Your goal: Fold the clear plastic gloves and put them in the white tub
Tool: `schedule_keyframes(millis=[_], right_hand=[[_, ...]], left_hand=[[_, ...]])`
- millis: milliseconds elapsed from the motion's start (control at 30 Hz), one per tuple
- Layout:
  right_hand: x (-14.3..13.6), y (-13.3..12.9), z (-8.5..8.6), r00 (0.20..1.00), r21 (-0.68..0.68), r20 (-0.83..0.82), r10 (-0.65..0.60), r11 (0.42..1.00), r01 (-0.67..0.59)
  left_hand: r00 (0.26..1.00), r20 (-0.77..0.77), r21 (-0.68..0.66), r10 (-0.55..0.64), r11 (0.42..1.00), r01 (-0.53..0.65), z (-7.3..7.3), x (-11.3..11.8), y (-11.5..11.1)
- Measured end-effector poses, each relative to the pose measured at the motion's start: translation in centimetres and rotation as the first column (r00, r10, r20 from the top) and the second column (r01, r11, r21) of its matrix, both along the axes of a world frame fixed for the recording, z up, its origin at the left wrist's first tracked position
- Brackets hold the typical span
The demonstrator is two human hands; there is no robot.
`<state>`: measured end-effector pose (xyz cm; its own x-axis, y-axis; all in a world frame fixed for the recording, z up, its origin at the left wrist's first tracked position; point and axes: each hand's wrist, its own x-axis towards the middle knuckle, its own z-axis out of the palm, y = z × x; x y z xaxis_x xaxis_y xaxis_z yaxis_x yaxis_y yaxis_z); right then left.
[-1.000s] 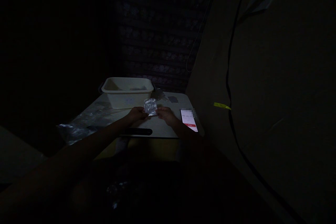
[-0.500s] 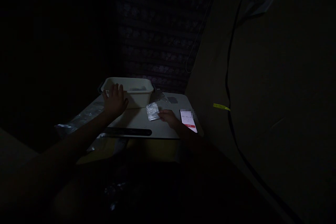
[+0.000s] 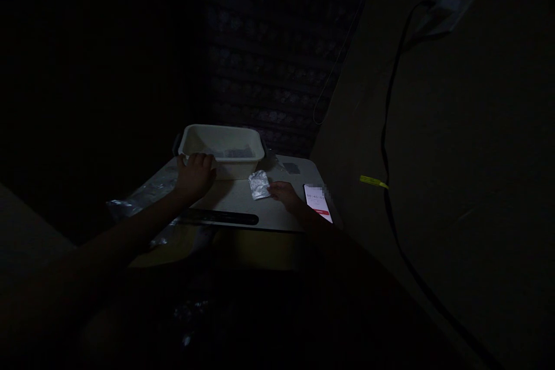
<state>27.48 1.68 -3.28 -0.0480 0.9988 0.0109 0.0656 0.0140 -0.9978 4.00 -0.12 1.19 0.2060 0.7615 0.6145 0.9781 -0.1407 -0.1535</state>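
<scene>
My left hand (image 3: 196, 178) is closed over the near left rim of a white plastic bin (image 3: 238, 170), its fingers bent over the edge. Inside the bin lies a greyish flat item (image 3: 239, 152), too dim to make out. My right hand (image 3: 284, 193) pinches the right edge of a small square silvery packet (image 3: 259, 185) just in front of the bin, over the white table (image 3: 229, 199).
A lit phone (image 3: 317, 201) lies at the table's right edge. Behind it is a small grey square (image 3: 292, 168). Crumpled clear plastic (image 3: 150, 193) covers the left side. A black cable (image 3: 385, 127) with a yellow tag (image 3: 373, 181) hangs along the right wall.
My left hand's fingers have gone from spread to curled over the bin's rim. The bin looks tipped a little towards me. The whole view has shifted slightly; the packet remains in my right hand.
</scene>
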Motion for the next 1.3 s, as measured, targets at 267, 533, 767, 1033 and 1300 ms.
schedule_keyframes(millis=[267, 533, 767, 1033, 1300], right_hand=[[2.0, 1.2, 1.8, 0.911, 0.064, 0.015, -0.413, 0.909, 0.411], [0.4, 2.2, 7.7, 0.849, 0.527, 0.268, -0.455, 0.807, 0.266], [-9.6, 2.5, 9.7, 0.633, 0.496, 0.744, -0.214, 0.812, -0.308], [-14.3, 4.2, 10.6, 0.384, 0.302, 0.919, -0.091, 0.789, -0.535], [-13.3, 4.8, 10.4, 0.323, 0.369, 0.918, -0.228, 0.788, -0.493]], left_hand=[[0.991, -0.106, -0.078, -0.085, 0.994, 0.077, 0.0, -0.8, -0.7], [0.957, -0.119, -0.134, -0.264, 0.959, 0.248, -0.7, -1.7, -1.1], [0.920, -0.210, -0.060, -0.330, 0.944, 0.324, -1.3, -3.0, -1.5], [0.923, -0.210, -0.013, -0.322, 0.945, 0.327, -1.7, -3.5, -1.1], [0.928, -0.187, -0.001, -0.321, 0.945, 0.327, -1.5, -3.2, -0.7]])
